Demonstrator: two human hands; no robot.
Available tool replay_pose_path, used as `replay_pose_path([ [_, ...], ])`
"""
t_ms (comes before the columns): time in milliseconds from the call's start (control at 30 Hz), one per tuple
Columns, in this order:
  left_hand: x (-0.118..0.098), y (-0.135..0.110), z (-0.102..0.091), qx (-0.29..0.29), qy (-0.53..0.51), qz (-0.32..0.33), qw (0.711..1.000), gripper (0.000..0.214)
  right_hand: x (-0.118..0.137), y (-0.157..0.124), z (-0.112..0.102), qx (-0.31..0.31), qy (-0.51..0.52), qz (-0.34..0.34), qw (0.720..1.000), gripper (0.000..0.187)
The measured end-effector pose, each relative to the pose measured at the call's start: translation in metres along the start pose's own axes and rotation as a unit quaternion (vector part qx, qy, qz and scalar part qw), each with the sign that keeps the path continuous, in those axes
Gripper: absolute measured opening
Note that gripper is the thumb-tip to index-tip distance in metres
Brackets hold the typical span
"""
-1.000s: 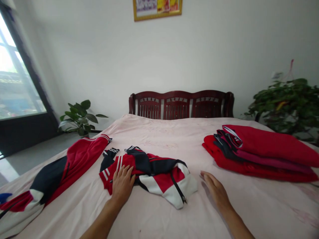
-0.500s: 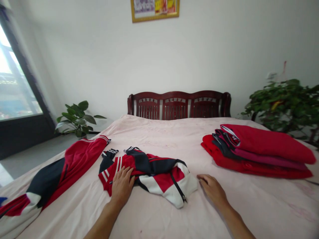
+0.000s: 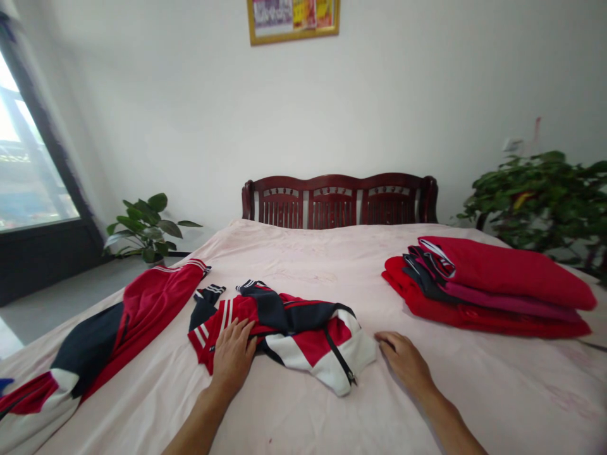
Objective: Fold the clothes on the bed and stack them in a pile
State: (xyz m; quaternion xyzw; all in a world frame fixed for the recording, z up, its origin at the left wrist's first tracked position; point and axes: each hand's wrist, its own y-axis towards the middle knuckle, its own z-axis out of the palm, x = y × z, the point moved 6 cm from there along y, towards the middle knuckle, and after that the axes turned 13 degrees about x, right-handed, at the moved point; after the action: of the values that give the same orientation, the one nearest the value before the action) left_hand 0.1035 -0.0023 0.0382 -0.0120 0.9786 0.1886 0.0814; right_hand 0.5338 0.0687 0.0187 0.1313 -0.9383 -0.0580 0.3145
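The folded red, navy and white track jacket (image 3: 303,332) lies on the pink bed sheet (image 3: 322,259). The left hand (image 3: 232,357) rests flat on the jacket's left red panel, fingers extended and slightly spread, gripping nothing. The right hand (image 3: 405,363) lies palm down just right of the jacket's white hem, fingers loosely curled and empty; contact with the hem cannot be determined. Left of the jacket lies a second track jacket (image 3: 123,322), unfolded. Right of the jacket, well apart, sits a stack of folded red garments (image 3: 488,291).
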Motion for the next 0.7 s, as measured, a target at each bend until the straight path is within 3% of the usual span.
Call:
replay_pose_path([
  [300,0.000,0.000,0.000,-0.001,-0.002,-0.002,1.000,0.039,0.025,-0.009,0.009,0.050,0.029,-0.031,0.998,0.045],
  [467,0.002,0.001,0.002,0.013,-0.005,-0.005,1.000,0.041,0.048,-0.015,0.023,0.047,0.155,0.022,0.987,0.042],
  [567,0.001,0.000,-0.001,0.004,-0.005,-0.012,1.000,0.041,0.062,-0.016,0.025,-0.007,0.318,0.036,0.947,0.039],
  [700,0.001,-0.005,-0.015,-0.059,0.012,-0.045,0.997,0.041,0.051,-0.005,0.003,-0.115,0.535,0.088,0.833,0.047],
])
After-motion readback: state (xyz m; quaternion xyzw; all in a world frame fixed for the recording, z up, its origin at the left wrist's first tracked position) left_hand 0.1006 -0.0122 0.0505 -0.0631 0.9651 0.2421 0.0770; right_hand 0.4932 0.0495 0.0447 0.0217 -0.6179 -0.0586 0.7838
